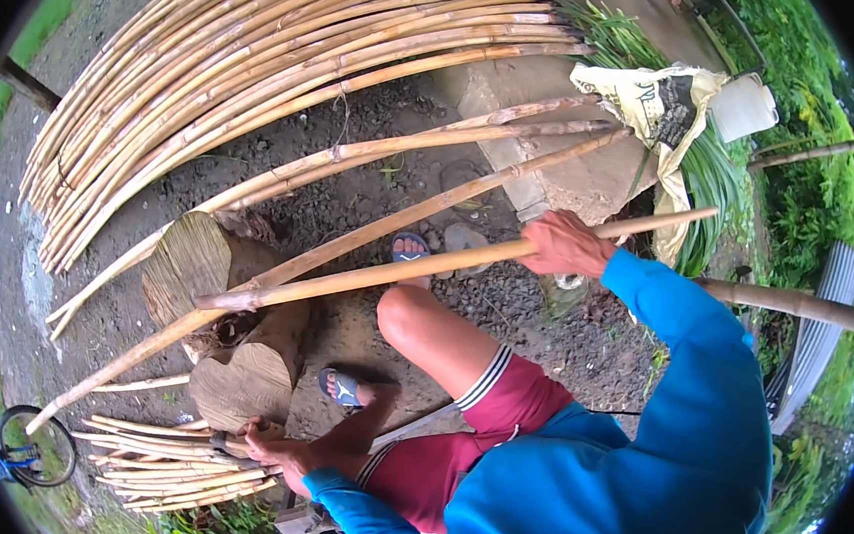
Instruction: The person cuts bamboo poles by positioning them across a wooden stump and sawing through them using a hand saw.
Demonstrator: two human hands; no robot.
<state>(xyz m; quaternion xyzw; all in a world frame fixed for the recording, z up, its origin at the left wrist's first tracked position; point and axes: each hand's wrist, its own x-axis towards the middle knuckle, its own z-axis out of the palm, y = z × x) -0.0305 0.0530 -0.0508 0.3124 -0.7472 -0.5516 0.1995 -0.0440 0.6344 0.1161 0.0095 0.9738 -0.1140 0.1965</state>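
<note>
Blue shirt (575,491) fills the bottom of the frame. Right of centre, elbow bent and wrist angled leftward, the right hand (564,243) wraps its fingers around 1 pale pole (377,274) slanting across the middle. At lower left, the left hand (279,453) reaches beside a log stump (243,387), fingers curled; what they grasp, I cannot tell.

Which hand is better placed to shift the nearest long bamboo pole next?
Probably the right hand: it's wrapped around that bamboo pole. The left hand is lower, near a sawn log, away from the pole.
</note>
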